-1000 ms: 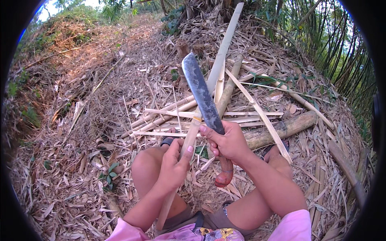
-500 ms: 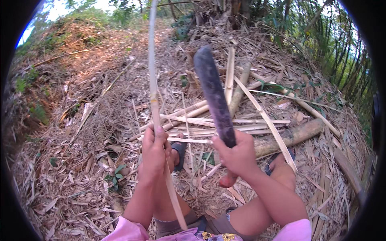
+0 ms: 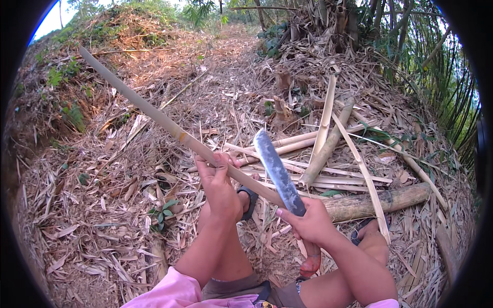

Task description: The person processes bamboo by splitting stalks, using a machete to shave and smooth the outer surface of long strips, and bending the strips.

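My left hand [image 3: 220, 184] grips a long split bamboo strip [image 3: 154, 115] that slants from the upper left down toward my right hand. My right hand [image 3: 310, 224] holds a machete [image 3: 277, 172] by its reddish handle, blade pointing up and away. The blade's base lies against the lower end of the strip. I am crouched, with both knees below my hands and a sandalled foot [image 3: 250, 197] under the strip.
A pile of split bamboo strips [image 3: 328, 146] lies on the ground ahead. A thick bamboo log [image 3: 380, 200] lies at the right. Dry leaves and husks cover the slope. Standing bamboo stems [image 3: 436, 61] rise at the right.
My left hand has swung the strip from upright to slanting toward the upper left. The machete has come lower and its blade now meets the strip.
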Tool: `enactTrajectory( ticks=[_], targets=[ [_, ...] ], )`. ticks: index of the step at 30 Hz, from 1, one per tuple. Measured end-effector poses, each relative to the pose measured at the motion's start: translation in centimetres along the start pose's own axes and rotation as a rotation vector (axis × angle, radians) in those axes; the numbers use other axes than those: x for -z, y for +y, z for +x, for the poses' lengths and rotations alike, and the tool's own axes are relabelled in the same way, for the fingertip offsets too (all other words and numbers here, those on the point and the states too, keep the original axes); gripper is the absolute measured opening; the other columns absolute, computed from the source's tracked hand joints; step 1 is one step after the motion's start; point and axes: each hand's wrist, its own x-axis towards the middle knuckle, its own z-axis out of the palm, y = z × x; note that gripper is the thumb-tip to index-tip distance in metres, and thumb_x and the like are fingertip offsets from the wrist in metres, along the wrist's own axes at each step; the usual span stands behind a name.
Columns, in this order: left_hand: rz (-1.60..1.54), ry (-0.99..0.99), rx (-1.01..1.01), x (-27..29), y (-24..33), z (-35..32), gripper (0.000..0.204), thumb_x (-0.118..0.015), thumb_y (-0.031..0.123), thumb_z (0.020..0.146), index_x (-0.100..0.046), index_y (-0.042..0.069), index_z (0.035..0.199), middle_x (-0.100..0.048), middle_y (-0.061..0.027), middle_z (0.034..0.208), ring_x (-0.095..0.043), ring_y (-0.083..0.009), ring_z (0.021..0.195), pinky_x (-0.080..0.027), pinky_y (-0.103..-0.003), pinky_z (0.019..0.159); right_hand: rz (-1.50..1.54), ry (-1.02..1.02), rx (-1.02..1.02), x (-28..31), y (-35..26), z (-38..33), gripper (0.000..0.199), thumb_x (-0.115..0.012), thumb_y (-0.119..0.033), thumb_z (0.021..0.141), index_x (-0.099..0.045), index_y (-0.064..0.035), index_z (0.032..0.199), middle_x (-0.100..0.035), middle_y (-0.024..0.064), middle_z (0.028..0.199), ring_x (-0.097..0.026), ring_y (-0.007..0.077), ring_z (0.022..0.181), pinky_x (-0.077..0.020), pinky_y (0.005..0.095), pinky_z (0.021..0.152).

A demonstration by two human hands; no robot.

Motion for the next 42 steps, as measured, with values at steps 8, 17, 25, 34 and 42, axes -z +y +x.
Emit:
enactTrajectory(
  ticks=[8,17,25,34,42],
  targets=[
    [0.626,-0.145,0.096,2.8,3.7,-2.2,0.021,-0.056,0.016,0.099,-0.049,0.003,0.115,-0.059,-0.0055,0.090,-0.057,-0.0128,0.086,-0.045,-0.028,0.081,-0.004,0.187,0.098,2.0,0.0,0.6,0.022,-0.077,-0.018,0.086,-0.065,-0.0005,0.083,-0.059,0.0006,0.059,-0.055,0.0072,0.048,-0.0442,0.0266,0.044],
    [1.956,-0.829,-0.932,5.9,17.1,3.8,0.062,-0.077,0.053,0.079,-0.062,0.005,0.115,-0.060,-0.0176,0.114,-0.060,-0.0269,0.105,-0.047,-0.048,0.088,-0.012,0.202,0.105,4.2,-2.0,-1.0,0.017,-0.077,-0.011,0.085,-0.064,0.0012,0.084,-0.061,0.0012,0.062,-0.054,0.0056,0.048,-0.0430,0.0247,0.042],
    [1.520,-1.016,0.902,9.8,13.5,3.6,0.031,-0.067,0.039,0.094,-0.075,0.010,0.088,-0.050,0.0036,0.053,-0.046,-0.0052,0.046,-0.038,-0.026,0.043,-0.332,0.442,0.514,3.6,-1.8,-0.4,0.025,-0.076,-0.014,0.083,-0.062,0.0010,0.098,-0.060,0.0030,0.063,-0.059,0.0100,0.056,-0.0466,0.0304,0.053],
    [0.399,-0.811,0.950,4.0,4.7,-2.8,0.045,-0.029,0.043,0.107,-0.041,0.007,0.130,-0.049,-0.0005,0.074,-0.040,-0.0066,0.048,-0.033,-0.021,0.043,-0.641,0.444,0.790,1.0,0.5,-0.6,0.026,-0.062,-0.013,0.089,-0.063,-0.0067,0.114,-0.057,0.0120,0.079,-0.062,0.0273,0.062,-0.0522,0.0406,0.055],
    [0.349,-0.531,0.882,1.9,1.8,-5.1,0.033,-0.034,0.034,0.107,-0.051,0.005,0.110,-0.050,-0.0002,0.083,-0.040,-0.0049,0.054,-0.033,-0.020,0.046,-0.999,0.478,0.829,0.5,0.2,-0.9,0.032,-0.068,-0.027,0.078,-0.061,-0.0045,0.099,-0.050,0.0076,0.078,-0.061,0.0238,0.067,-0.0518,0.0370,0.055]
  ],
)
